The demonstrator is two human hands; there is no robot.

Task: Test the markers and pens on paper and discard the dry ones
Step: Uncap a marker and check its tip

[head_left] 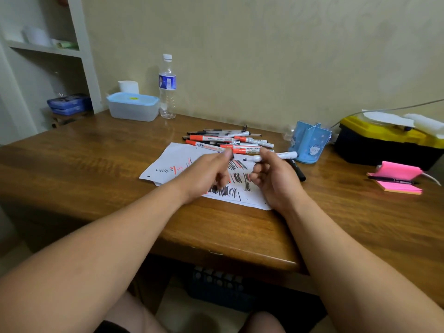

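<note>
Both forearms reach over the tabletop (96, 164) and hover above the scribbled paper (168, 162). The right hand (274, 179), palm turned inward, pinches a white marker (276, 156) in curled fingers, bare tip pointing left. The left hand (206, 174), blurred, pinches what seems a dark cap (232, 155) just beside that tip. More markers are piled (228, 140) behind the paper.

free: bare table (72, 169) left of paper (165, 162) | blocked: marker pile (228, 140) behind, pen holder (308, 145) right
</note>
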